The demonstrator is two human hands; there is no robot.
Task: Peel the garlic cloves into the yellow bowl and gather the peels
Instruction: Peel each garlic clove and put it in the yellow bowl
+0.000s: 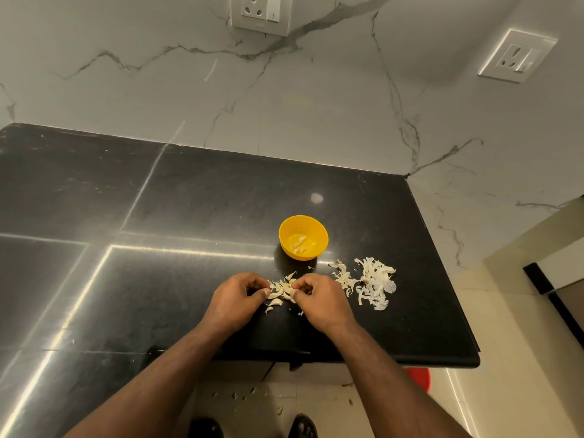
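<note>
A small yellow bowl (317, 230) stands on the black counter with several peeled garlic cloves (299, 245) inside. Below it, a loose heap of unpeeled cloves (281, 292) lies between my hands. My left hand (235, 300) has its fingers curled at the heap's left edge, and my right hand (316, 298) has its fingers curled at the heap's right edge, thumb and fingertips pinching at a clove. What the left fingers hold is hidden. A pile of white garlic peels (374, 284) lies to the right of my right hand.
The black stone counter (158, 216) ends at a front edge near my forearms and a right edge past the peels. Marble wall behind carries two sockets (518, 55). Peel scraps (240, 395) lie on the floor tiles, beside a red object (418, 377) under the counter.
</note>
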